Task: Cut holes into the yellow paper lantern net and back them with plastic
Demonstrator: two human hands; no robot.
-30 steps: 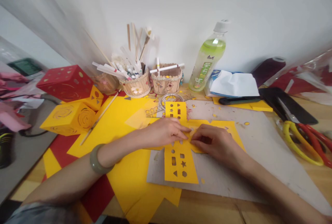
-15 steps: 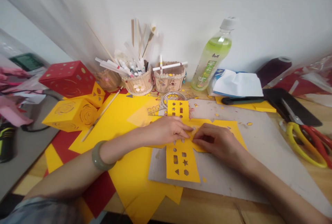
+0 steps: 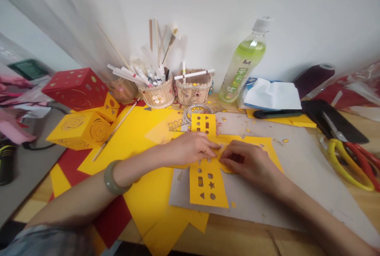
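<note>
A cross-shaped piece of yellow paper [image 3: 207, 192] lies over a grey board [image 3: 255, 206], with rows of small star, triangle, hexagon and rectangle holes in its near and far panels. Across its middle rests my left hand [image 3: 194, 148], palm down, fingers stretched out and pressing on the sheet. My right hand [image 3: 252, 159] sits beside it on the right arm of the cross. Its thumb and index finger are pinched together at the paper near a crease; what is between the fingertips is hidden.
Yellow-handled scissors [image 3: 335, 169] and red-handled ones [image 3: 360, 161] lie at right. A green drink bottle [image 3: 242, 70] and wooden baskets of markers [image 3: 158, 94] stand along the wall. Decorated yellow [image 3: 78, 131] and red [image 3: 75, 88] paper boxes sit at left, near loose yellow sheets [image 3: 151, 196].
Both hands and the yellow paper keep nearly the same positions. The view has shifted very slightly.
</note>
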